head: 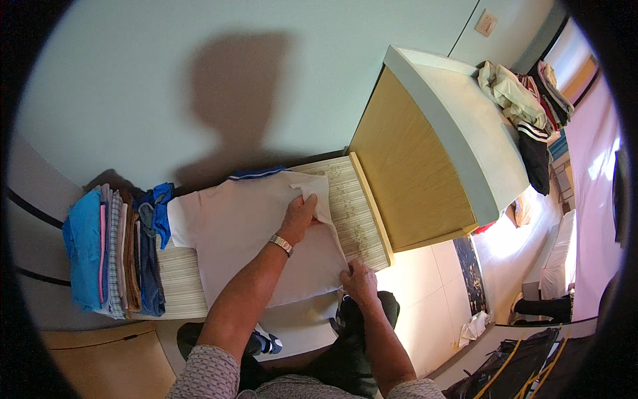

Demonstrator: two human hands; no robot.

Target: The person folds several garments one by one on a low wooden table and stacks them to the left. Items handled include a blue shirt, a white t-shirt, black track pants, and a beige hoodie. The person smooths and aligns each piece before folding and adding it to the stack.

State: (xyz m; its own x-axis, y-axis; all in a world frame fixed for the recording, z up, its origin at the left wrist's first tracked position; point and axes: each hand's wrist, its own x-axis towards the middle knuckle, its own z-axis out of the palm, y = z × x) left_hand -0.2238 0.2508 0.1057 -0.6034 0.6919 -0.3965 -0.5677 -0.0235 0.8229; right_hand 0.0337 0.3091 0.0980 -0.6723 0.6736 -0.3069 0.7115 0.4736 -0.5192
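Note:
A white short-sleeved shirt (249, 229) lies spread on a bench with a striped, light top (182, 279). Its blue collar (259, 173) with a white stripe shows along the wall side. My left hand (298, 217), with a metal-banded watch on the wrist, grips the shirt's cloth by the right-hand sleeve, where the fabric is bunched and lifted. My right hand (360, 282) pinches the shirt's lower right corner at the bench's front edge. The fingertips of both hands are partly hidden.
Folded clothes (112, 254) stand in a row at the bench's left end, beside a crumpled blue cloth (162, 212). A wooden cabinet side (408, 164) rises on the right, with more clothes (518, 99) on its pale top. Black bags (523, 366) lie at lower right.

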